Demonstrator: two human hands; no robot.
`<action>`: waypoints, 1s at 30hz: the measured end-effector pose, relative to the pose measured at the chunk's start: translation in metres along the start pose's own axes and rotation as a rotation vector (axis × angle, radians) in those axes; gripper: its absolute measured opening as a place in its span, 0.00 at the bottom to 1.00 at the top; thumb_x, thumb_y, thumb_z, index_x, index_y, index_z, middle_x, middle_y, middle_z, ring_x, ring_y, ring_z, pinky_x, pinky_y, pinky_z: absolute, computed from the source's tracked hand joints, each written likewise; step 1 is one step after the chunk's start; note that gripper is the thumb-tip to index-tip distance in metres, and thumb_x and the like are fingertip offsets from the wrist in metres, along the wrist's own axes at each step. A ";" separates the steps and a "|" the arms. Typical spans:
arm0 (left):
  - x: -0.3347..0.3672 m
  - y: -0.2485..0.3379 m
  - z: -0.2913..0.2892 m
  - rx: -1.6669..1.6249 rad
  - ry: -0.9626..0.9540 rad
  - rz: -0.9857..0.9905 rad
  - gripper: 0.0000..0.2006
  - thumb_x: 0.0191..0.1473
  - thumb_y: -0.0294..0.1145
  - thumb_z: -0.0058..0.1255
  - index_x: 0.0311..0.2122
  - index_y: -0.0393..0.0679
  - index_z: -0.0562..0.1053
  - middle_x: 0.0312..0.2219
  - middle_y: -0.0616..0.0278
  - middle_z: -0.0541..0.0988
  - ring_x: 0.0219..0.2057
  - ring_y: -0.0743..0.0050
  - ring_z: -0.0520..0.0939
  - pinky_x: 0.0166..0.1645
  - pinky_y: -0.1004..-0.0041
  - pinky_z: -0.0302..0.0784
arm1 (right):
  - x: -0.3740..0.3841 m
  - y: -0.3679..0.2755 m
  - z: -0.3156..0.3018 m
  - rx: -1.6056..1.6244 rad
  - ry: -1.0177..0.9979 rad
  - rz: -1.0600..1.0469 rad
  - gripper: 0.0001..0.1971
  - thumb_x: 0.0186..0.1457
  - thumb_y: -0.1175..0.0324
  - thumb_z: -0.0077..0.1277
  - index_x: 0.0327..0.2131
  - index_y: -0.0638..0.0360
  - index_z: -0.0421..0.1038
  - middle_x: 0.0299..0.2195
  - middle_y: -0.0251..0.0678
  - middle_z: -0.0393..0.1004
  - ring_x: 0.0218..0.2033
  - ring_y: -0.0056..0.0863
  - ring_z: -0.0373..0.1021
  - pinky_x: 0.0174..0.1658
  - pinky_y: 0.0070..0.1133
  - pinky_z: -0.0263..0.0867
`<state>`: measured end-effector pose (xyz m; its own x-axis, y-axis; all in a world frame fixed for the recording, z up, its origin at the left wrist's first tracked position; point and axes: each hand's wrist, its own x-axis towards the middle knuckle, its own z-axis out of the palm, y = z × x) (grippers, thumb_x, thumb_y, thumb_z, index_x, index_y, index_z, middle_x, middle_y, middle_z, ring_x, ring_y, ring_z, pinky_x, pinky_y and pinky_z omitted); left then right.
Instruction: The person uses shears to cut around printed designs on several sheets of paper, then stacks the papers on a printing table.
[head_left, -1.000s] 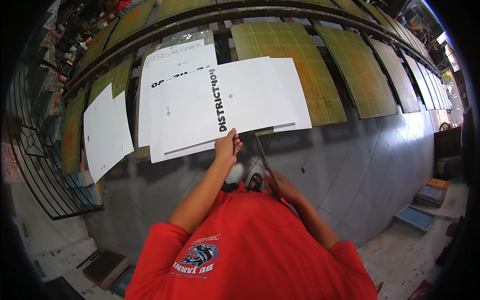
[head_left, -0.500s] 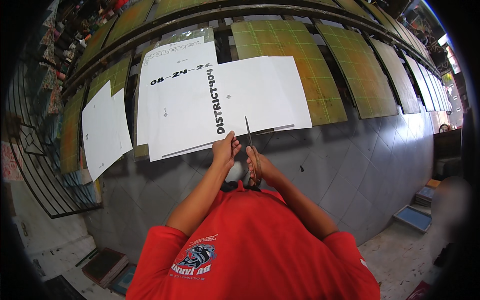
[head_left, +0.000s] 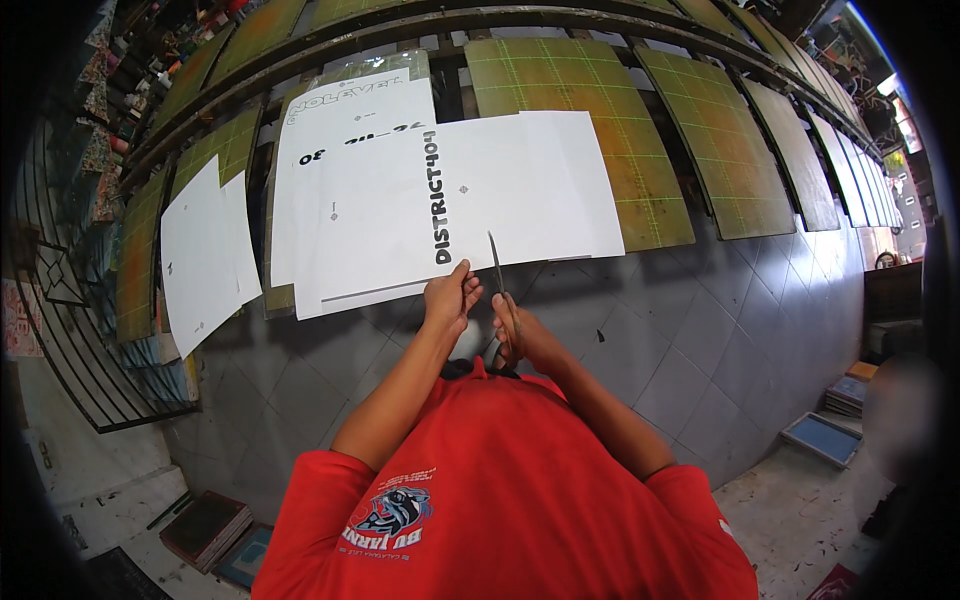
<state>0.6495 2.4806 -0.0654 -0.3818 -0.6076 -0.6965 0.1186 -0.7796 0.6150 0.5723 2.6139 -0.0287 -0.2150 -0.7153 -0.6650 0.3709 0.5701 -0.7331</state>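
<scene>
A large white paper sheet with black printed lettering lies over other white sheets at the near edge of the boards. My left hand pinches its near edge just below the lettering. Close beside it on the right, my right hand grips a pair of scissors. The dark blades point away from me, against the sheet at its near edge. Whether any of the paper lies between the blades is hard to make out. Another printed white sheet partly shows from under the far left side.
Smaller white paper pieces overhang the boards at left. Flat greenish boards with grid lines stand in a row on a dark rack. Grey tiles cover the floor. A curved metal grille stands at left, framed screens at lower right.
The upper sheet has shifted slightly, and now covers part of the black print on the sheet beneath. My hands and the scissors have hardly moved.
</scene>
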 end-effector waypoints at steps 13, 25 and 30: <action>-0.001 -0.002 -0.003 -0.063 -0.010 -0.012 0.08 0.50 0.31 0.54 0.26 0.39 0.69 0.20 0.64 0.73 0.21 0.80 0.75 0.26 0.79 0.78 | 0.002 -0.003 0.001 0.028 0.040 0.001 0.28 0.53 0.37 0.36 0.24 0.55 0.60 0.13 0.25 0.58 0.11 0.18 0.56 0.16 0.17 0.55; -0.024 0.000 -0.002 -0.122 -0.060 -0.062 0.07 0.51 0.30 0.53 0.27 0.39 0.69 0.19 0.66 0.73 0.20 0.82 0.75 0.25 0.83 0.77 | 0.017 -0.009 -0.005 0.015 0.053 -0.017 0.32 0.48 0.32 0.39 0.25 0.58 0.62 0.16 0.26 0.60 0.14 0.16 0.59 0.18 0.15 0.56; -0.024 -0.002 -0.003 -0.138 -0.050 -0.053 0.08 0.51 0.31 0.52 0.26 0.38 0.70 0.20 0.65 0.73 0.21 0.80 0.76 0.27 0.81 0.77 | 0.013 -0.012 -0.004 -0.087 0.082 -0.048 0.29 0.53 0.36 0.33 0.23 0.56 0.60 0.13 0.25 0.58 0.11 0.17 0.56 0.16 0.17 0.53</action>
<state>0.6608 2.4963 -0.0512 -0.4355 -0.5592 -0.7055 0.2201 -0.8260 0.5189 0.5613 2.5991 -0.0291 -0.3050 -0.7089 -0.6360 0.2791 0.5720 -0.7714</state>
